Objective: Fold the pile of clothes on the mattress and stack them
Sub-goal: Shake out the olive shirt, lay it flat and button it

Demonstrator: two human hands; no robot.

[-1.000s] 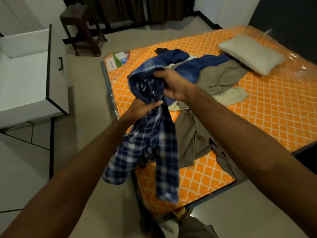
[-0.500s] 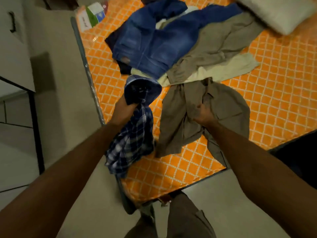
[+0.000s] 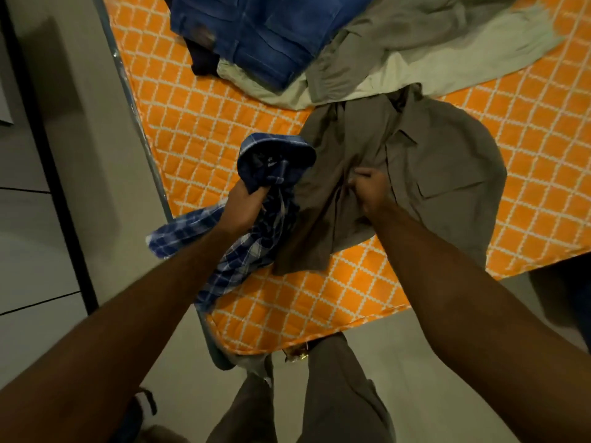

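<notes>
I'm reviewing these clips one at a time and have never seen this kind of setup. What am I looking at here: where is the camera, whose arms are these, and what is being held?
There is no machine here. A person wears a wide-angle camera on the head, so the single view looks down along both bare arms to the feet.

In front lies an orange quilted mattress on the floor, with a pile of unfolded clothes: blue jeans, a grey-green garment over a pale one, and nearer, a brown shirt with a chest pocket.

The left hand grips a bunched blue plaid shirt, part of which hangs over the mattress edge. The right hand pinches a fold of the brown shirt near its middle.

Nothing in view is folded or stacked.
</notes>
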